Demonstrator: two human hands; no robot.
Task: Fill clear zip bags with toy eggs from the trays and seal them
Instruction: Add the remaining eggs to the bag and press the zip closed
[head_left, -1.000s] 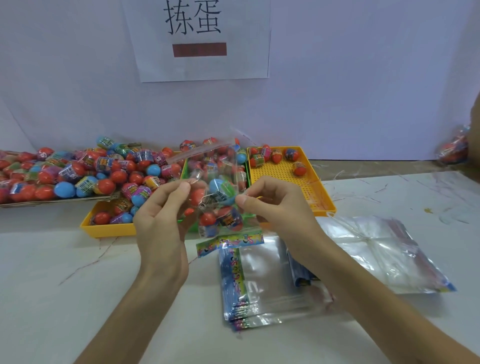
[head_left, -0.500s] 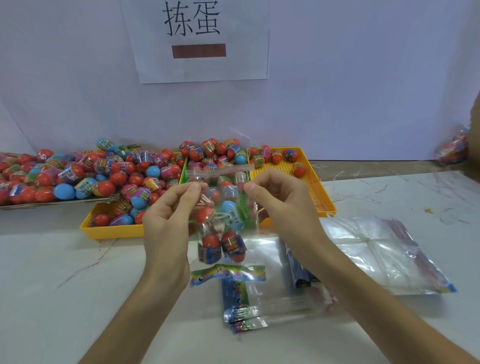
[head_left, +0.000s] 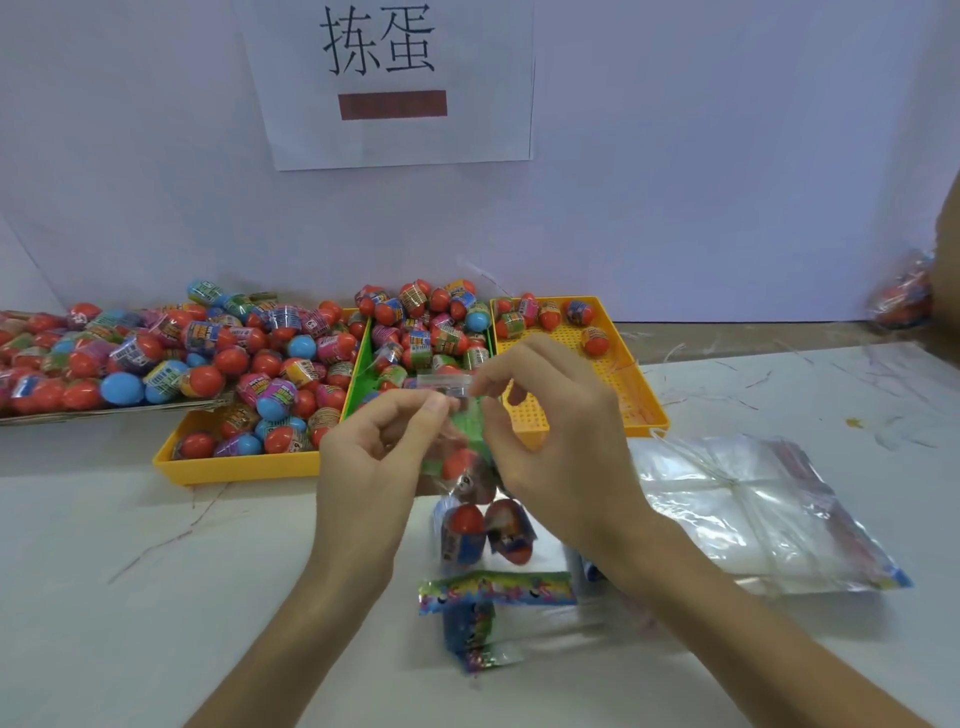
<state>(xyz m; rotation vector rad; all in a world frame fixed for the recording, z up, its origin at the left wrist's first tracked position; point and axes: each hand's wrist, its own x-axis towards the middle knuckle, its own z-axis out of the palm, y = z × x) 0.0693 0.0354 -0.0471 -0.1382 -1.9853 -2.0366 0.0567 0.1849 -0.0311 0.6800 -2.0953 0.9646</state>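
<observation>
1. Pinching the top strip of a clear plastic zip bag (head_left: 483, 525) between thumb and forefinger, the left hand (head_left: 374, 467) holds the strip's left end. The right hand (head_left: 561, 441) pinches the same strip just beside it, its other fingers loosely curled.
2. The bag hangs upright below both hands, just above the white table (head_left: 130, 597). It is blurred, so I cannot tell whether the zip is closed.
3. Red-capped toy eggs (head_left: 467, 519) in printed wrappers sit in the bag's lower part, and two of them show plainly side by side.
4. A multicoloured printed band (head_left: 496, 592) runs across the bag's bottom edge.
5. Under the bag, a flat stack of empty bags (head_left: 519, 634) with the same coloured edging lies on the table. Near it on the right lies a larger bundle of clear bags (head_left: 753, 519).
6. Behind the hands, three trays stand side by side:
   - The left yellow plastic tray (head_left: 234, 467) is heaped with red and blue eggs.
   - The narrow green tray (head_left: 358, 369) in the middle is also full.
   - The right yellow perforated tray (head_left: 631, 384) holds only a few eggs, mostly along its far edge.
7. Further left, a loose heap of eggs (head_left: 104, 364) lies on a flat board.
8. A white paper sign (head_left: 389, 140) with two black characters and a brown-red bar hangs on the wall. At the far right edge sits a blurred bagged clump of red eggs (head_left: 904, 296).
</observation>
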